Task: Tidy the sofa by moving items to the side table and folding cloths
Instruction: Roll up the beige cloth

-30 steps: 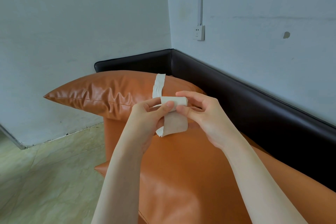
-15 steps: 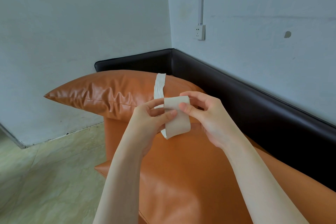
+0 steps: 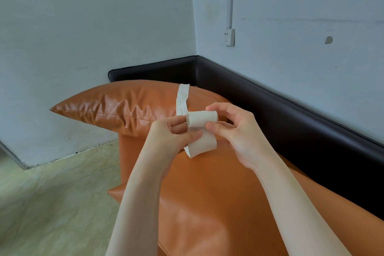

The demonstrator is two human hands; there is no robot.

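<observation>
So the grip was a two-hander: the right hand (image 3: 236, 131) had its fingers and thumb pinched round the small white roll of bandage-like cloth strip (image 3: 202, 119), and the left hand (image 3: 172, 133) pinched the loose flat bit of the same strip just below the roll, thumb on top. Both were closed on the cloth and neither was free. From the roll a short tail hung down past the left thumb, and the long unrolled end of the white strip (image 3: 182, 98) ran up and away behind the grip, lying draped over the shiny orange leather cushion (image 3: 124, 106). Under the hands was the orange leather sofa seat (image 3: 207, 203), and out beyond that the black padded backrest (image 3: 270, 97) along the pale wall, with a white wall socket (image 3: 229, 37) higher up. Progress-wise I'd call it partway on this one item: a decent chunk was rolled, but a good length was left on the cushion. No side table was anywhere in shot, so moving stuff over looked undone, as far as I could tell.
</observation>
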